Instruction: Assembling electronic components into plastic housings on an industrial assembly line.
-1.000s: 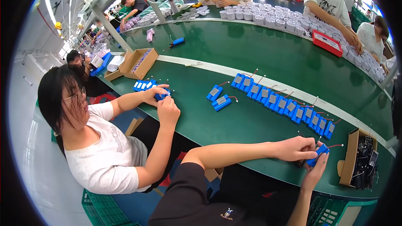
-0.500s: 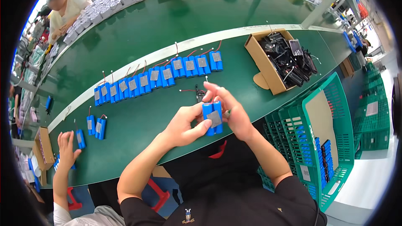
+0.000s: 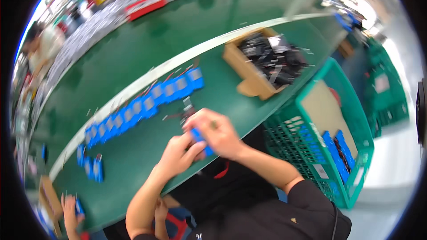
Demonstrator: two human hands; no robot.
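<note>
**A:** What are the two hands doing, just below the centre of the frame?

**B:** Both are on one blue battery pack (image 3: 201,141). The left hand (image 3: 178,154) comes up from the lower middle, fingers curled under the pack. The right hand (image 3: 216,132) is folded over it from above, so only a blue strip shows between them. The picture is blurred, so I cannot tell finer finger positions.

**A:** Is the pack on the table?

**B:** It sits at the near edge of the green table (image 3: 147,151); whether it rests there or is lifted, I cannot tell. Thin wires and a small dark part (image 3: 187,106) lie just above the hands.

**A:** What lies around?

**B:** A row of blue battery packs (image 3: 147,104) runs diagonally from centre up to the left, beside a pale strip (image 3: 187,58) dividing the table. A few more packs (image 3: 91,166) lie apart at the left. In the upper right of centre stands an open cardboard box (image 3: 249,75) filled with dark parts. At the right, beside the table, is a green plastic crate (image 3: 311,151) holding blue packs and a cardboard sheet.

**A:** Anyone else?

**B:** Another person's hand (image 3: 70,206) in the lower left holds something blue, near a second cardboard box (image 3: 49,198).
</note>
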